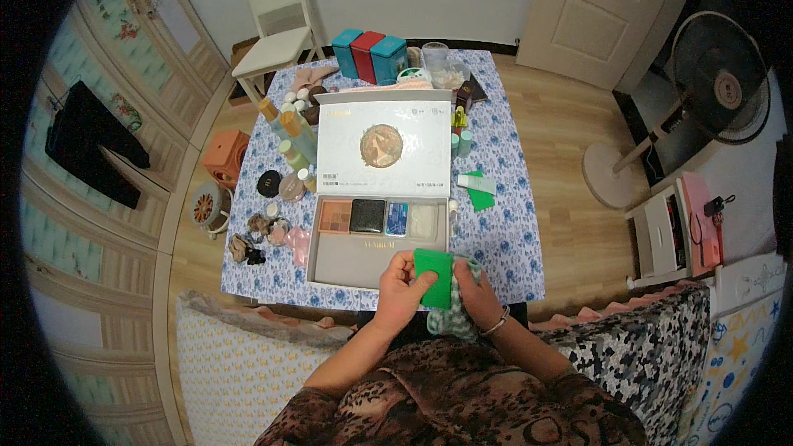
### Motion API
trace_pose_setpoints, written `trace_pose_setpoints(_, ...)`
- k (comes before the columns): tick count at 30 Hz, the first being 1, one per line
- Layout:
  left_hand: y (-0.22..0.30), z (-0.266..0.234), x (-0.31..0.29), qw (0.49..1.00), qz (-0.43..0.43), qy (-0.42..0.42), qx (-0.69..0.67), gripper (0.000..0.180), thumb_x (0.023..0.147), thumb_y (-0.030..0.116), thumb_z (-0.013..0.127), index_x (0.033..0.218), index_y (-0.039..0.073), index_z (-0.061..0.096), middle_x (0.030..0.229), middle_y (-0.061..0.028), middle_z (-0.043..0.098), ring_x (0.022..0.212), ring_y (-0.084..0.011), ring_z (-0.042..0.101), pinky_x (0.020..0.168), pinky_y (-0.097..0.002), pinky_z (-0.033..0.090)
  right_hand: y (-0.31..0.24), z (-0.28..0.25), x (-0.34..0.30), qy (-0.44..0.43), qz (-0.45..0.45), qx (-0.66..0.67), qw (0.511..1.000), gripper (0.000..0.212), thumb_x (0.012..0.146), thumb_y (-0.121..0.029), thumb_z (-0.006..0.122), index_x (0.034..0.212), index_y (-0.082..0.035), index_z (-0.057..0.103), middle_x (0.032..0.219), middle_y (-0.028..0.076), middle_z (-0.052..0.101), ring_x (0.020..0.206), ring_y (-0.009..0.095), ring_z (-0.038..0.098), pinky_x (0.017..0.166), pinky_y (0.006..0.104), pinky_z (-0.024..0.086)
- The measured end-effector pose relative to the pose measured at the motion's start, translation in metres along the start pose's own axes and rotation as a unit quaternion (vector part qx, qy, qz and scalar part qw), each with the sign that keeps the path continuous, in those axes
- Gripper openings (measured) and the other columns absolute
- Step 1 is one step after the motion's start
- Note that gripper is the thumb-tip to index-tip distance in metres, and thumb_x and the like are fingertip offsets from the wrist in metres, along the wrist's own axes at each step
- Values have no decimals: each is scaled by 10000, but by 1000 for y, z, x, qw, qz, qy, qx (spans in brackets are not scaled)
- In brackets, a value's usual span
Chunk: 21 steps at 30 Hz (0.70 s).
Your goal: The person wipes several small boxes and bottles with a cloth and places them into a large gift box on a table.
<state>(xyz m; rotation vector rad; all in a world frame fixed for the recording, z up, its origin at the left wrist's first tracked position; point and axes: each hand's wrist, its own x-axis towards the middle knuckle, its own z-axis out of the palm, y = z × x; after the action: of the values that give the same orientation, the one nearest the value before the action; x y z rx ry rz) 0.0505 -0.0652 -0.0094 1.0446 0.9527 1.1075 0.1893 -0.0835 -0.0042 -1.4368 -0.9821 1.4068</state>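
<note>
My left hand [401, 287] grips the left edge of a flat green rectangular case [435, 277], held upright just over the near edge of the table. My right hand [477, 292] is behind and to the right of the case, bunched around a pale green-and-white cloth [450, 320] that presses against the case. Right in front of the hands lies an open grey gift box [363, 263]. Its compartments hold an orange-brown palette [335, 216], a black compact [368, 215], a blue item [397, 219] and a white item [424, 220].
The blue-flowered tablecloth [508, 239] carries several bottles [291, 136], three teal and red tins [368, 55], a glass jar [435, 59], green packets [477, 188] and hair ties [252, 241]. A white chair [277, 33] stands behind, a fan [717, 83] at right, an orange stool [225, 157] at left.
</note>
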Motion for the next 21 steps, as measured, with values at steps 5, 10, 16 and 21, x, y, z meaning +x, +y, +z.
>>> trace_pose_setpoints(5,-18,-9,0,988,101,-10,118,263,751,102,630,939,7,472,721,3,476,642,-62,393,576,-201,363,0,1,1,-49,-165,-101,980,337,786,-338,578,921,-37,508,715,61,564,640,151,545,582,303,440)
trace_pose_setpoints(10,-7,-6,-2,980,118,-30,156,258,767,143,619,936,11,476,704,-5,462,642,-73,396,572,-210,366,6,-6,2,-7,-261,-176,949,342,776,-343,589,926,-46,508,691,67,557,645,164,567,566,301,453)
trace_pose_setpoints(16,-1,-9,-9,953,179,-2,244,264,758,147,620,929,16,468,701,-63,498,569,-143,457,521,-245,387,-14,-10,4,49,-283,-65,956,385,756,-397,596,895,-49,504,745,81,551,672,198,573,581,302,453)
trace_pose_setpoints(21,-3,-7,-12,911,256,-51,319,312,780,121,601,1006,-2,425,805,-83,532,664,-111,495,604,-231,414,-18,-6,10,8,-433,-189,881,384,730,-403,628,810,-44,517,746,71,538,693,177,546,579,319,429)
